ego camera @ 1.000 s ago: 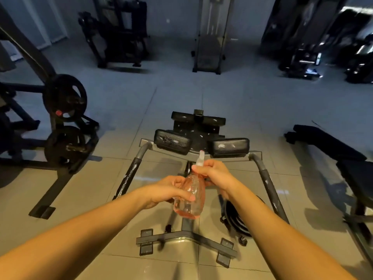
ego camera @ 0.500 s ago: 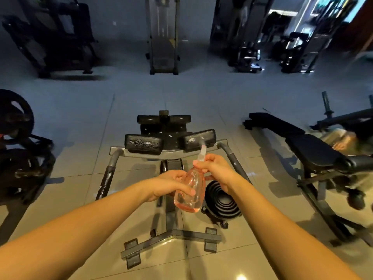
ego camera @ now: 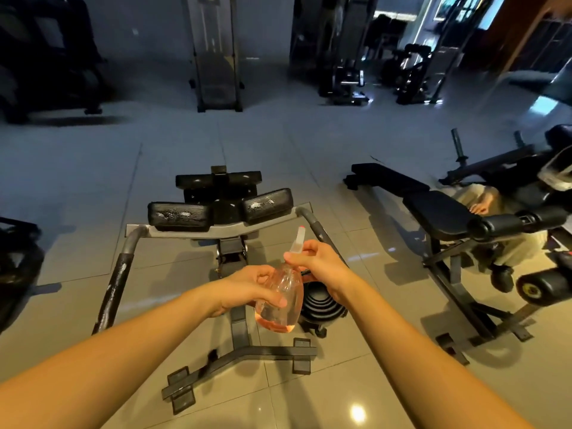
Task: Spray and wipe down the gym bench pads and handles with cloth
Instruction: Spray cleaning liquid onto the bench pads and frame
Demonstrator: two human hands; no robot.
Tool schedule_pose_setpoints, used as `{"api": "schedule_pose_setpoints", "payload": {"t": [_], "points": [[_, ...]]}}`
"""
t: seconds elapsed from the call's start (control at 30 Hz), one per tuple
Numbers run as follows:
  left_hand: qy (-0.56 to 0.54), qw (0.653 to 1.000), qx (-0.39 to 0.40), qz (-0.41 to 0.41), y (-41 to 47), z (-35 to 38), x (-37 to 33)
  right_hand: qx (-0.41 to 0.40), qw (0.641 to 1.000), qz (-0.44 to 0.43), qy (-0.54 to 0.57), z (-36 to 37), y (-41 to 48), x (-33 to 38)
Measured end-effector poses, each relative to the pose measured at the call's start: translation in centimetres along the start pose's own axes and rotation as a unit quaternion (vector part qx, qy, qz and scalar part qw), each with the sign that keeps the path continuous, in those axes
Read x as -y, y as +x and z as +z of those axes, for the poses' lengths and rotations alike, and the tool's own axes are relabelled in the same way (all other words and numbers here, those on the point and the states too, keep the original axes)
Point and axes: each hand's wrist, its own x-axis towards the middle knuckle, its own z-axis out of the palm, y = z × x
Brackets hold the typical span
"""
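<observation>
A clear spray bottle (ego camera: 283,308) with pinkish liquid hangs in front of me over the machine's frame. My left hand (ego camera: 250,287) grips its body. My right hand (ego camera: 318,267) holds the white spray head (ego camera: 297,243) at the neck. Beyond stand two black pads, the left pad (ego camera: 179,216) and the right pad (ego camera: 267,204), both flecked with white droplets. A foam-covered left handle (ego camera: 116,280) runs toward me; the right handle (ego camera: 318,230) is partly hidden by my right hand. No cloth is in view.
A stack of black weight plates (ego camera: 322,303) sits on the tiled floor under my hands. A black adjustable bench (ego camera: 439,212) stands to the right, with a person's leg and foot (ego camera: 481,205) beside it. More gym machines line the back wall.
My view has swung right, so the machine sits further left and the bench at right shows more. Both hands keep holding the bottle, which tilts a little more.
</observation>
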Motion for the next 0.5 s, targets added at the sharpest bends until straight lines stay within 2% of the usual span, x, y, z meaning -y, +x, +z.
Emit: {"api": "schedule_pose_setpoints", "payload": {"t": [0.23, 0.5], "points": [[-0.028, 0.999, -0.023, -0.022, 2.0, 6.1, -0.7, 0.039, 0.999, -0.007, -0.024, -5.4, -1.0, -2.6], [-0.108, 0.988, -0.101, -0.039, 3.1, 17.2, -1.5, 0.144, 0.986, -0.004, -0.083, -12.5, -3.0, -5.0]]}}
